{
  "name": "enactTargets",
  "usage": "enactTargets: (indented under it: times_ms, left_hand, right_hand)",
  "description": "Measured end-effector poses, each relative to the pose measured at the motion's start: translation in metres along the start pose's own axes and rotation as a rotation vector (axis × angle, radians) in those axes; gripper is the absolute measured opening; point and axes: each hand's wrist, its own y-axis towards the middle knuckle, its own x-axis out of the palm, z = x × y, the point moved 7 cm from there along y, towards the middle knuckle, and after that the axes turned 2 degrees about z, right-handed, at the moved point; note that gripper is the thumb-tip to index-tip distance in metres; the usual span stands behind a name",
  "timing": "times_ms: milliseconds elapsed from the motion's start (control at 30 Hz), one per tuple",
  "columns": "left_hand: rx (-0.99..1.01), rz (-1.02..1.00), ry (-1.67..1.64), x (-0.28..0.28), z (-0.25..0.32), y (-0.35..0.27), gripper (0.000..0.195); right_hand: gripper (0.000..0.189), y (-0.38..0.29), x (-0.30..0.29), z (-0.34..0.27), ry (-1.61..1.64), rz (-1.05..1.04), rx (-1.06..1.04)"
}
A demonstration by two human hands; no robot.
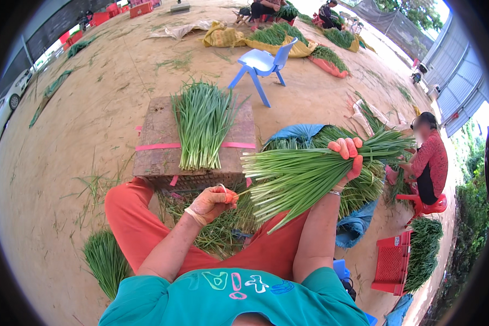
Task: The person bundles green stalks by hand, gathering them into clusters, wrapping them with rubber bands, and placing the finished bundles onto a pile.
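Note:
My right hand (348,159), in an orange-tipped covering, is closed round a large bunch of long green leafy stalks, likely garlic chives (297,171), with pale root ends pointing left. Near those ends, my left hand (215,203) pinches a thin yellowish stalk or leaf (243,193) between thumb and forefinger; a ring-like band shows at its fingers. In front of me, another neat bunch of the greens (203,126) lies on a worn wooden board (157,122) with a pink strap (157,146) across it. The board rests on a crate.
Loose greens on blue sheeting (356,226) lie at right, beside a seated person (430,163). A red crate of greens (391,263) stands lower right, a bunch (106,261) lower left. Beyond the board is a blue plastic chair (263,63). Leaf scraps (216,236) lie between my legs.

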Motion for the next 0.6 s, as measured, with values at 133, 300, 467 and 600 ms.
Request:
enactTargets:
  times_ms: [133,300,467,600]
  left_hand:
    - [-0.307,0.320,1.408,-0.076,0.002,-0.029,0.031]
    - [0.158,0.456,1.695,-0.039,0.035,-0.025,0.060]
    - [0.087,0.041,0.261,0.051,0.021,0.013,0.042]
    - [-0.038,0.085,-0.208,0.076,0.010,0.032,0.029]
  right_hand:
    - [0.030,0.001,-0.004,-0.009,0.038,0.037,-0.033]
    - [0.028,0.001,-0.004,-0.010,0.087,0.028,-0.035]
    - [0.028,0.002,-0.008,0.006,0.187,0.053,0.014]
    - [0.028,0.004,-0.009,0.017,0.210,0.051,0.063]
